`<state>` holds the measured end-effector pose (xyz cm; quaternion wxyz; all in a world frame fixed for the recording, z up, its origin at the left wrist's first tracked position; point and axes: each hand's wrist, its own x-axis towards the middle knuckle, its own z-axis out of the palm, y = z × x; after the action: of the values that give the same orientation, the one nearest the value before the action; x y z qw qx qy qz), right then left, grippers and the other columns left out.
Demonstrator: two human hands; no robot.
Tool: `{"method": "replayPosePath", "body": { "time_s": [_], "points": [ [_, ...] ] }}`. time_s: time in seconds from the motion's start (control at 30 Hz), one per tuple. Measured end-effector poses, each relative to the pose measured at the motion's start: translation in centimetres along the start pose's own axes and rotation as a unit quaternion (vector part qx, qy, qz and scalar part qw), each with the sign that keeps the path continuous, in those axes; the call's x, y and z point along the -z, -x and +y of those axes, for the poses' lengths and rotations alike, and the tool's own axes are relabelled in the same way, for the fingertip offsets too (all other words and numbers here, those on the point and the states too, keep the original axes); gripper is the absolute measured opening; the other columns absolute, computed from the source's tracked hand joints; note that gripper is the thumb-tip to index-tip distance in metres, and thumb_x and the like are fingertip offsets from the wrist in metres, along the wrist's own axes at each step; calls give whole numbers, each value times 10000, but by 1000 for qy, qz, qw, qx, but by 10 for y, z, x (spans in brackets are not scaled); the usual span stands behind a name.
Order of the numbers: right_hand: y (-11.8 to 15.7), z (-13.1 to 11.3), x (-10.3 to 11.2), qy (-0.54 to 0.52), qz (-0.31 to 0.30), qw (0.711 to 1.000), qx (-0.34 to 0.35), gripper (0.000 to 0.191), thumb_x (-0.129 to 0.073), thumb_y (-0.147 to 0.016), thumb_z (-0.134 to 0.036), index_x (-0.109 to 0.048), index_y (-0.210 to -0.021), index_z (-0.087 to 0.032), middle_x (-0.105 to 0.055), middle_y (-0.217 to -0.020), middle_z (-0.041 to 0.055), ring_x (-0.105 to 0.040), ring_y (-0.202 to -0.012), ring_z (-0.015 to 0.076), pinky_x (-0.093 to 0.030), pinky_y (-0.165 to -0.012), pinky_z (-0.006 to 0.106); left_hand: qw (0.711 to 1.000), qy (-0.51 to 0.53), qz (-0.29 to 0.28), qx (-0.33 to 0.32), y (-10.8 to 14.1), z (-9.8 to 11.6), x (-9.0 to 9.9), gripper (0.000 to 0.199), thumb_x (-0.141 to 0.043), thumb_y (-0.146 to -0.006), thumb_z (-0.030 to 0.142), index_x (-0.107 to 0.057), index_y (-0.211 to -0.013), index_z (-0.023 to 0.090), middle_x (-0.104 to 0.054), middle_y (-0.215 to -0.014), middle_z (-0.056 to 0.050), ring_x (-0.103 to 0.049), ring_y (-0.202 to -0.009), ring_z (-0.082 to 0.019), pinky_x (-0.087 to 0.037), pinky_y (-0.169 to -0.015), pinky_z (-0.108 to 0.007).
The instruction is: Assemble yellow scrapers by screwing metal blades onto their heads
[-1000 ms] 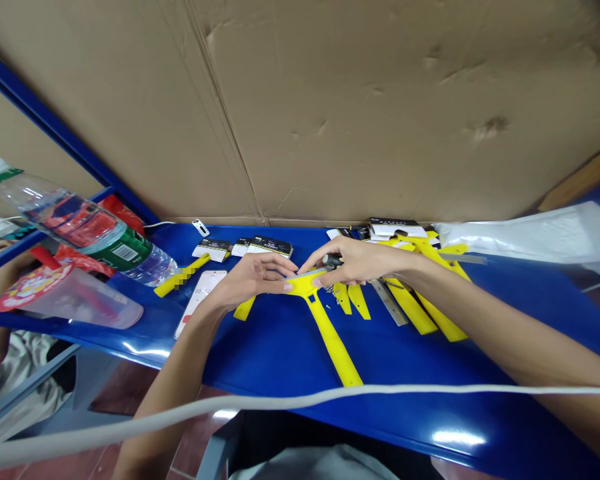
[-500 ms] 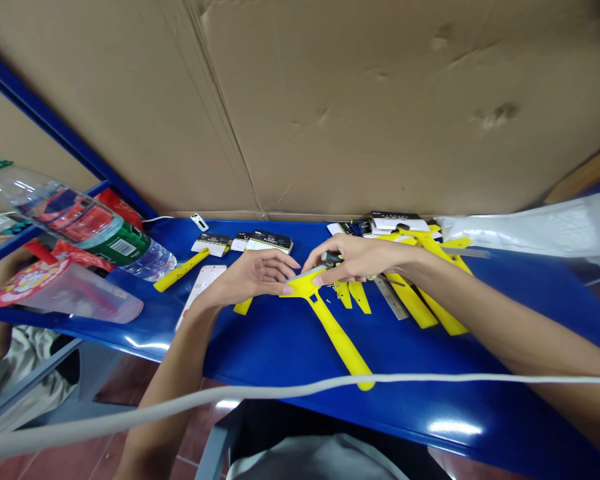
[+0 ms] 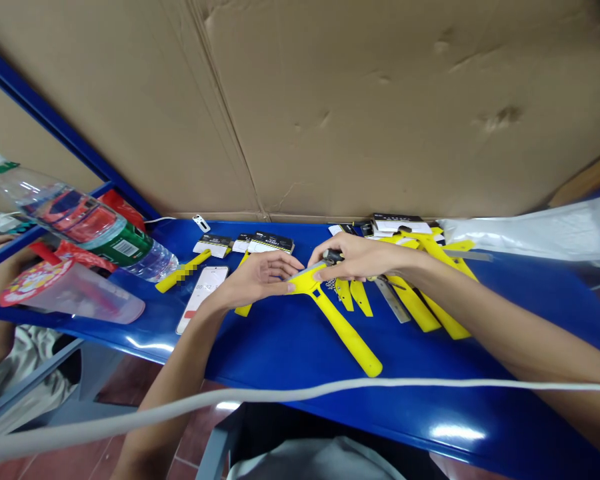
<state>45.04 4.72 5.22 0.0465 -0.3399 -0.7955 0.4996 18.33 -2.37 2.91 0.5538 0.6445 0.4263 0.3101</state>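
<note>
A yellow scraper (image 3: 347, 333), with a wide head and a long handle, is held above the blue table. My left hand (image 3: 265, 275) pinches the left end of its head between thumb and fingers. At the other end, my right hand (image 3: 347, 259) is closed with its thumb on the head. A grey metal blade strip (image 3: 306, 272) runs along the head's far edge. Tucked in the right hand is a black-ended tool (image 3: 333, 255), perhaps a screwdriver; the rest of it is hidden. The scraper's handle points toward me, down and right.
Several yellow parts (image 3: 420, 310) and a metal strip (image 3: 393, 300) lie at right. Black-and-white packets (image 3: 270, 243), a phone (image 3: 203, 297), a water bottle (image 3: 125, 243) and a cup (image 3: 80, 293) stand or lie left. A white cable (image 3: 300, 390) crosses in front.
The scraper's handle end has swung slightly up and to the right. Both hands keep their hold on its head; the view has shifted a little.
</note>
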Motion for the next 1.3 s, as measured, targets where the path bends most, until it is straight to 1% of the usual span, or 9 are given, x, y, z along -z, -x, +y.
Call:
{"method": "replayPosePath", "body": {
  "time_s": [0.23,0.4,0.5,0.57,0.67,0.8,0.9,1.1,1.3],
  "points": [
    [0,0,3,12,15,1000,9,322,-792,-889,-451,-792,-1118,-225,-724,-719,-11,-485,-449,82,-335,-372,220,999,9,41,-20,-3,-6,-5,422,-933,-812,286,-765,-1179,162,-795,-1103,-100,-764,-977,-199,-629,-927,-355],
    [1,-2,6,-100,87,990,42,265,-825,-854,-396,-784,-1036,-208,-834,-884,48,-493,-441,71,-344,-395,235,972,4,194,-136,-9,-8,-14,414,-821,-943,375,-710,-1290,178,-799,-1208,-133,-774,-1093,-240,-645,-962,-390],
    [1,-8,6,-185,171,967,39,316,-880,-808,-393,-760,-1023,-195,-846,-923,91,-470,-423,69,-320,-386,248,894,-102,358,-249,-9,-7,-21,387,-665,-1056,368,-637,-1414,222,-727,-1395,-139,-737,-1200,-241,-643,-978,-411],
    [0,-10,4,-211,214,953,42,337,-895,-798,-393,-754,-1028,-192,-846,-925,106,-452,-404,68,-304,-381,258,821,-249,411,-307,-5,-5,-27,377,-659,-1056,310,-644,-1428,250,-698,-1435,-122,-687,-1290,-255,-609,-1051,-453],
    [-3,-9,1,-240,255,934,70,355,-884,-815,-408,-766,-1071,-191,-842,-923,111,-454,-403,77,-319,-389,271,744,-435,370,-346,0,0,-37,556,-750,-990,279,-596,-1524,285,-657,-1518,-119,-609,-1403,-306,-516,-1180,-548],
    [-6,-8,-3,-272,272,919,86,418,-885,-811,-446,-788,-1134,-199,-837,-939,116,-480,-431,98,-331,-390,281,696,-560,338,-297,-2,3,-51,725,-778,-968,366,-501,-1631,273,-519,-1678,-149,-501,-1501,-384,-477,-1203,-590],
    [-4,-12,-4,-277,264,920,86,441,-902,-794,-458,-788,-1134,-201,-838,-960,116,-491,-439,99,-336,-393,287,709,-572,325,-255,-5,4,-57,638,-695,-1016,316,-518,-1628,291,-500,-1698,-139,-491,-1503,-415,-448,-1205,-628],
    [4,-20,-1,-278,254,922,91,501,-942,-755,-479,-783,-1150,-216,-820,-960,91,-495,-453,93,-338,-398,287,812,-462,279,-221,-8,6,-62,586,-571,-1050,210,-537,-1625,321,-365,-1779,-123,-527,-1475,-436,-462,-1191,-664],
    [15,-30,4,-214,304,921,120,649,-923,-780,-515,-746,-1362,-288,-751,-871,16,-504,-424,94,-353,-406,278,832,-439,263,-216,-15,17,-64,683,-489,-1057,128,-391,-1713,287,-173,-1835,-175,-702,-1266,-376,-646,-926,-497]
  ]
}}
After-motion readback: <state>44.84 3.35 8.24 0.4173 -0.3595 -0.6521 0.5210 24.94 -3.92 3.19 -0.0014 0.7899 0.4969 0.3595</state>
